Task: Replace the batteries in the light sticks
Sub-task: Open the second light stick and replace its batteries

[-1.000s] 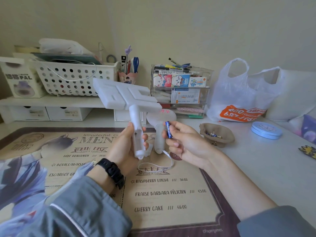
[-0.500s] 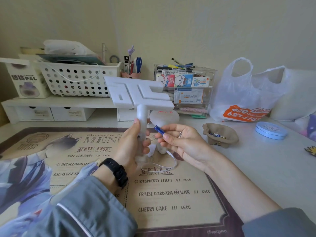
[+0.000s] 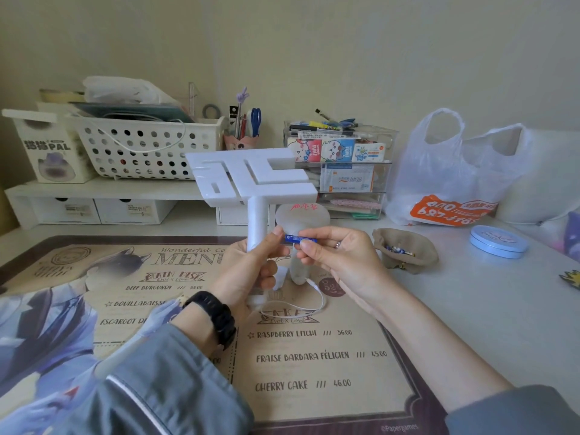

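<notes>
Light stick (image 3: 255, 183), white with a flat maze-patterned head, held upright above the menu-printed desk mat (image 3: 314, 356); the left hand (image 3: 248, 274) is wrapped closed around its handle. The right hand (image 3: 339, 255) pinches a blue battery (image 3: 298, 238) lying level between thumb and fingertips, its far end touching the handle. A second light stick (image 3: 301, 221) stands just behind.

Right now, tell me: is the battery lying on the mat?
No, the battery is off the mat, pinched in the right hand's fingers beside the stick.
</notes>
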`<state>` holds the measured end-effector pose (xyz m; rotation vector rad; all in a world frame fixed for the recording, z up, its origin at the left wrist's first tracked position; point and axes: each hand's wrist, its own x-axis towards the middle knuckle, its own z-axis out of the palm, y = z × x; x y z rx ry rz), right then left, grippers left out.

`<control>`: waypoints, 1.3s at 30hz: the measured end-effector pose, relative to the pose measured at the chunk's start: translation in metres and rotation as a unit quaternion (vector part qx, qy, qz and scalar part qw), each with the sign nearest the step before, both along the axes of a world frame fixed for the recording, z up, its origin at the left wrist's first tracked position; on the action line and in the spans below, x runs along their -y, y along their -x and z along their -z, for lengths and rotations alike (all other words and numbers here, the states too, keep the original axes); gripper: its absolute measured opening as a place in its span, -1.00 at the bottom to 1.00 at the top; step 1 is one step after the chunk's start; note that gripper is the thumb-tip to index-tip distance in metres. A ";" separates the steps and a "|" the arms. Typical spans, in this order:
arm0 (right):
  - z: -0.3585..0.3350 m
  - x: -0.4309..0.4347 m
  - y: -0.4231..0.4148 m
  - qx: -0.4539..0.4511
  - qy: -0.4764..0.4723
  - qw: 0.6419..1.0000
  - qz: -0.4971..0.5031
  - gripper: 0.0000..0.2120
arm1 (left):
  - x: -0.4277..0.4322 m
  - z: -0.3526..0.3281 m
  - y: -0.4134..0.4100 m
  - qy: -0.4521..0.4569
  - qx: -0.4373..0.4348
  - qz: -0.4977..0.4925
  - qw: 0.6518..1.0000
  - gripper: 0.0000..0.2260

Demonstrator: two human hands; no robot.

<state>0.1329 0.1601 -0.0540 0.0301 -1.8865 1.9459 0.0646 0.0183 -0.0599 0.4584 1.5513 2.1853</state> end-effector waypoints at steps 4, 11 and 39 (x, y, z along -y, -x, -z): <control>0.000 0.000 0.000 0.001 -0.023 1.000 0.014 -0.82 | -0.002 -0.001 -0.002 -0.005 0.007 0.012 1.000 -0.85; 0.000 0.000 0.000 -0.003 -0.059 0.998 0.029 -0.81 | -0.002 0.006 0.002 0.021 -0.015 0.015 1.000 -0.84; 0.003 0.001 0.004 -0.006 -0.023 1.000 0.008 -0.77 | -0.003 0.005 0.002 0.028 -0.047 -0.006 0.998 -0.77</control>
